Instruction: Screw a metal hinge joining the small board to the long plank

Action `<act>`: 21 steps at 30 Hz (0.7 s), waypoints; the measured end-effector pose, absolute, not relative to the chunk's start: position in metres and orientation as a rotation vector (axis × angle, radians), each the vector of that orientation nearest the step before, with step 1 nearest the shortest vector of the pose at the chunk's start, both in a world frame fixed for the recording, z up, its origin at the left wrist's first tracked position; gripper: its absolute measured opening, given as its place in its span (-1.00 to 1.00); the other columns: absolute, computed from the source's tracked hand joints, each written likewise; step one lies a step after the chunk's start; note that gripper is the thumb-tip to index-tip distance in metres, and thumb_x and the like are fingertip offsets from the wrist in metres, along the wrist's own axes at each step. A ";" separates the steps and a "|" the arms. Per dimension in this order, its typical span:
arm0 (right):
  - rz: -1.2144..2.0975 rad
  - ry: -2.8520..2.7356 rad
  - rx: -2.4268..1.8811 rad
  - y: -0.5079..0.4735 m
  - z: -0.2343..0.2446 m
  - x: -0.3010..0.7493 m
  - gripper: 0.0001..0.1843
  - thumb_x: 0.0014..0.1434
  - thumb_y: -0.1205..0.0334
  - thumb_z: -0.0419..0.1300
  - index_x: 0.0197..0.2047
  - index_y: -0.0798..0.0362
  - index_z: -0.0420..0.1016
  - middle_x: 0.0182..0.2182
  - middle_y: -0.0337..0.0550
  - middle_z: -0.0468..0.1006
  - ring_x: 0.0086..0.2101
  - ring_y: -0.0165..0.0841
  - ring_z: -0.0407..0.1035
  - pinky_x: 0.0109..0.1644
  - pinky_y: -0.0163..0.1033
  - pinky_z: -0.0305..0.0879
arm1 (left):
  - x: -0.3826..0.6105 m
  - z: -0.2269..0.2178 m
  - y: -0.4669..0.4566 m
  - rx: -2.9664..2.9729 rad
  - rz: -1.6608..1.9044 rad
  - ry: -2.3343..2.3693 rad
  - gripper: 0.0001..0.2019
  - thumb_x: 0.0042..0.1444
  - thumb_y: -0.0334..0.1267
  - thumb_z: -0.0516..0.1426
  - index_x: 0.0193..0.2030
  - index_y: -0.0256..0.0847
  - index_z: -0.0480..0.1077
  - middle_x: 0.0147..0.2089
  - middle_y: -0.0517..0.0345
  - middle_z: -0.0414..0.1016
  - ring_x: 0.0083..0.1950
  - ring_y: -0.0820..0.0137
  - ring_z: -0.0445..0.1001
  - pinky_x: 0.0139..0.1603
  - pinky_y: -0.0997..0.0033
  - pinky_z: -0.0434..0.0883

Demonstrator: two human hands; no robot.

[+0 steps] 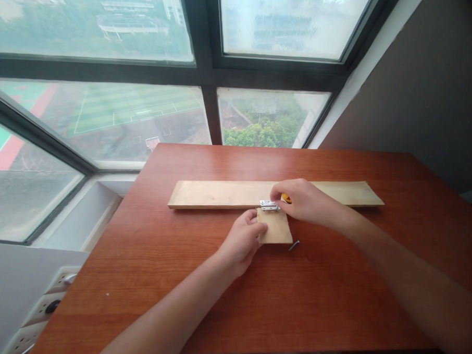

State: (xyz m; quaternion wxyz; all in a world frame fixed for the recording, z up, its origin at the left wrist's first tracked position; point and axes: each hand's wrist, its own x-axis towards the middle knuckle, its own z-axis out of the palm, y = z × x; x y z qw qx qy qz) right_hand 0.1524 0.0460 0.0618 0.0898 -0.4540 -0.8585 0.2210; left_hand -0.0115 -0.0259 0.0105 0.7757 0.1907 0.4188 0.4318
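Note:
My left hand is closed on the left edge of a small square wooden board, thumb on top and fingers at the side. A silver metal hinge-like fitting with holes lies at the far edge of this board, against a long pale plank. My right hand is closed just right of the fitting, its fingertips at the metal. A yellow-handled tool shows between its fingers, mostly hidden by the hand. A loose screw lies by the board's near right corner.
Everything rests on a reddish-brown wooden table. The long plank runs left to right behind the small board. Dark-framed windows rise beyond the table. Wall sockets are at the lower left and a grey wall at the right.

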 end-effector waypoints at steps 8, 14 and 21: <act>0.730 -2.540 -1.357 0.048 0.060 0.152 -0.83 0.08 0.41 0.12 -0.36 0.03 0.53 -0.40 -0.25 0.59 -0.39 -0.41 0.41 -0.29 -0.34 0.21 | -0.012 0.006 -0.026 0.437 0.927 0.918 -0.68 -0.12 -0.50 0.21 -0.16 -0.26 0.36 -0.26 0.06 0.51 -0.31 0.41 0.48 -0.29 0.47 0.41; 0.773 -2.515 -1.310 0.047 0.061 0.153 -0.76 0.02 0.48 0.09 -0.36 0.02 0.54 -0.38 -0.27 0.61 -0.37 -0.43 0.42 -0.29 -0.36 0.24 | -0.012 0.008 -0.026 0.429 0.945 0.914 -0.69 -0.10 -0.51 0.20 -0.16 -0.28 0.37 -0.23 0.04 0.51 -0.29 0.42 0.49 -0.25 0.47 0.42; 0.771 -2.473 -1.287 0.044 0.064 0.155 -0.77 0.05 0.47 0.11 -0.35 0.02 0.54 -0.39 -0.31 0.60 -0.39 -0.45 0.40 -0.30 -0.37 0.22 | -0.011 0.007 -0.027 0.444 0.939 0.923 -0.69 -0.07 -0.52 0.18 -0.14 -0.29 0.35 -0.23 0.02 0.52 -0.27 0.39 0.50 -0.24 0.45 0.43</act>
